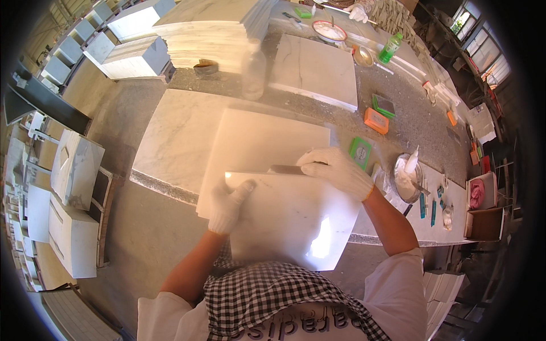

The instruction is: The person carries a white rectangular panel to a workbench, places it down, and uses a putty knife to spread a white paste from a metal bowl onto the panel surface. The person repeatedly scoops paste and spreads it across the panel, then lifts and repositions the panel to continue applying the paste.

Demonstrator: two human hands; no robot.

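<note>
A glossy white marble tile (278, 213) is tilted up in front of me, with light glaring off its lower right. My left hand (227, 206), in a white glove, grips the tile's left edge near the upper corner, thumb on the polished face. Along the tile's upper edge, my gloved right hand (338, 173) holds a flat grey-brown block (286, 169), its far end partly hidden by my fingers. Behind the tile, more white tiles (273, 136) lie flat on a larger marble slab (170, 133). A green pad (360, 152) lies just beyond my right hand.
A bowl of white paste (405, 184) and small tools stand at right. Farther off are an orange pad (376, 121), a green bottle (391, 48), a clear bottle (253, 74) and a tall tile stack (205, 37). Another person's gloved hand (358, 12) shows at the far side.
</note>
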